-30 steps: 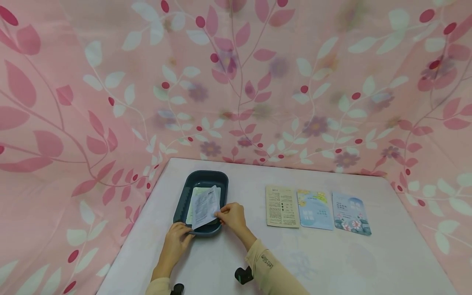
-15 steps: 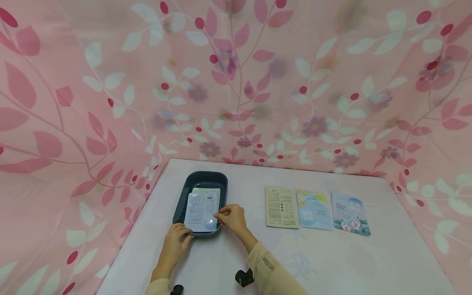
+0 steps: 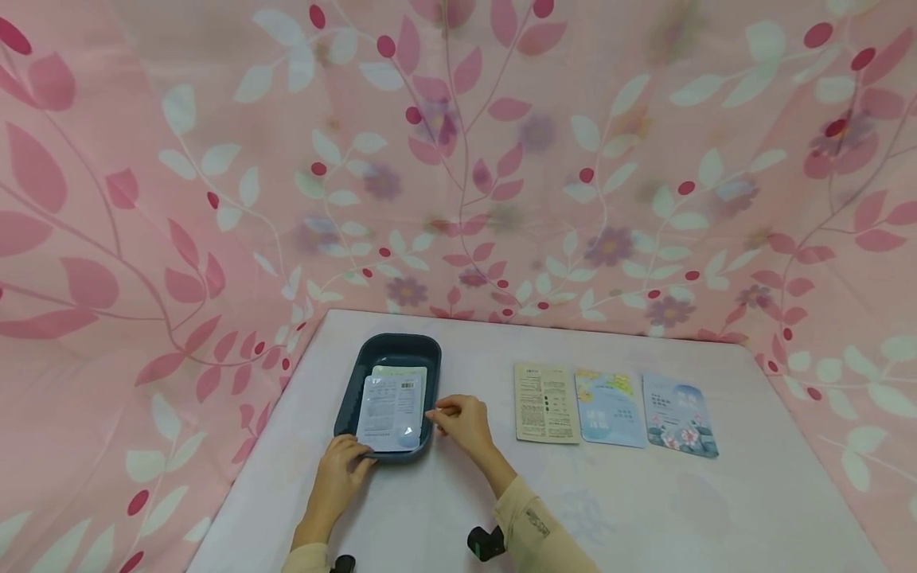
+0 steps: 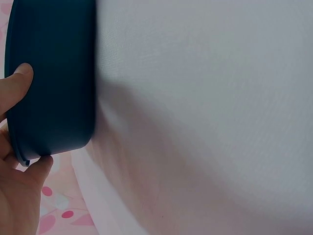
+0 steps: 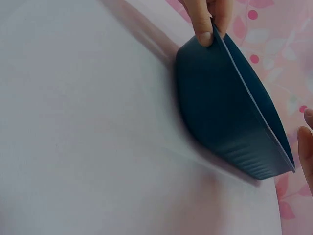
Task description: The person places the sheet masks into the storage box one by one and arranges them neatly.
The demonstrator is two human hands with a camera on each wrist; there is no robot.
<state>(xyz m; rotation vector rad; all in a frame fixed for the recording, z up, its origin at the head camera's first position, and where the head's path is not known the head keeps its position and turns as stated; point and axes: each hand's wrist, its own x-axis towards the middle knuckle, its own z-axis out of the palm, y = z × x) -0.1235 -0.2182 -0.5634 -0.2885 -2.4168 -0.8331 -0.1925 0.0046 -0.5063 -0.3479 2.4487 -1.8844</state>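
Note:
A dark blue plastic tray (image 3: 401, 344) stands at the left of the white table. My left hand (image 3: 340, 471) holds its near-left rim; in the left wrist view, fingers (image 4: 17, 88) lie against its outer wall. Inside lies a silvery-blue flat printed sachet (image 3: 390, 414) with a barcode, print side up. Under it, the top edge of a pale green sachet (image 3: 394, 370) shows. My right hand (image 3: 464, 422) is just right of the tray, holding nothing; in the right wrist view its fingertips (image 5: 306, 142) stand apart from the rim.
To the right, three more flat sachets lie in a row: a beige printed one (image 3: 548, 403), a light blue one with yellow flowers (image 3: 610, 408) and a blue one with pink flowers (image 3: 680, 415). A pink floral curtain (image 3: 458, 159) stands behind the table (image 3: 473, 342).
The silvery-blue sachet, tilted in my right hand earlier, has dropped flat onto the other sachet in the tray. My right hand has let go and moved right. My left hand stays on the rim.

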